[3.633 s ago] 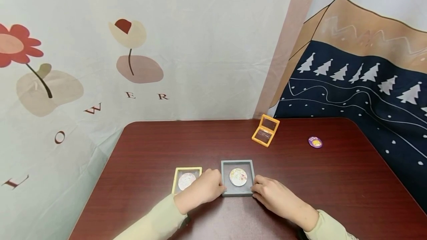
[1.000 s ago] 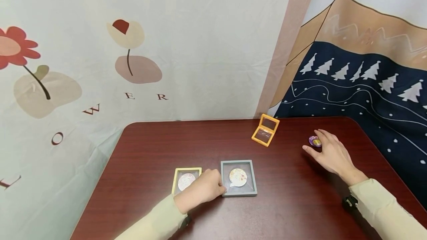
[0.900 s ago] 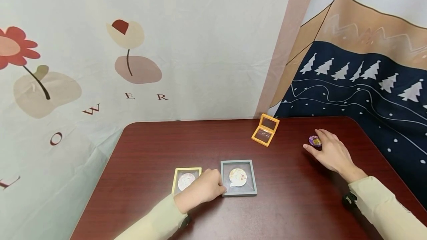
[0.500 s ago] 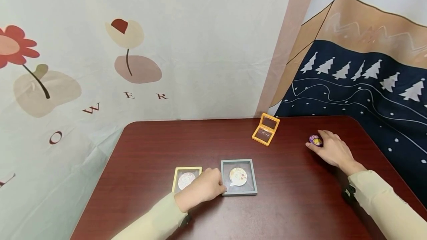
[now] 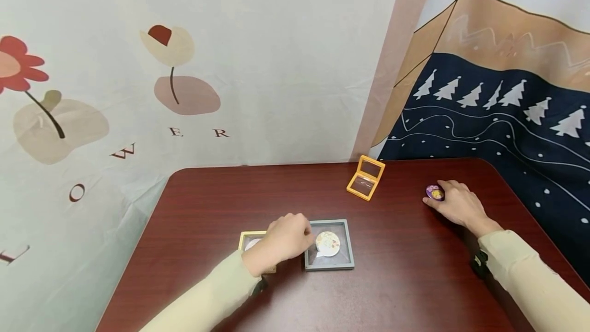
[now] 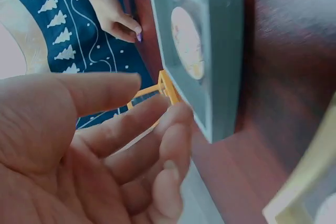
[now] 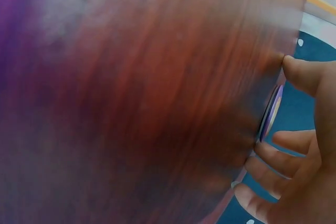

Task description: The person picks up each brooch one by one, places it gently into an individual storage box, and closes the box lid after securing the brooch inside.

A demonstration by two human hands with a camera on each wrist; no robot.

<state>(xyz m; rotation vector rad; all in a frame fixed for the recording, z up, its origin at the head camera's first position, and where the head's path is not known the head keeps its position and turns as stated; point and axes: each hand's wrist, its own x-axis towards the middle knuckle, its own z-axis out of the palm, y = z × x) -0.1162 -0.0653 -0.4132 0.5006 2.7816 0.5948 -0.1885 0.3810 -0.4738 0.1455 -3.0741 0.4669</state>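
Observation:
My left hand (image 5: 288, 237) hovers at the left edge of the grey square display frame (image 5: 328, 266), its fingers loosely bent and holding nothing. In the left wrist view, thumb and fingertips stand apart from that frame. A round white badge with a coloured print (image 5: 328, 244) sits behind the frame's clear film. At the far right, my right hand (image 5: 461, 206) lies around a round purple badge (image 5: 435, 192) on the table. The right wrist view shows the thumb apart from this badge (image 7: 271, 113), with fingertips at its opposite edge.
Partly behind my left hand lies a pale yellow display frame (image 5: 244, 241) with a round white piece inside. An orange frame (image 5: 366, 178), hinged apart, stands near the back edge of the dark red table (image 5: 221, 193). Printed cloths (image 5: 276, 65) hang behind.
My left hand has let go of the grey frame and lifted slightly up. Earlier, my right hand moved from that frame to the purple badge; its fingers have since drawn closer around the badge.

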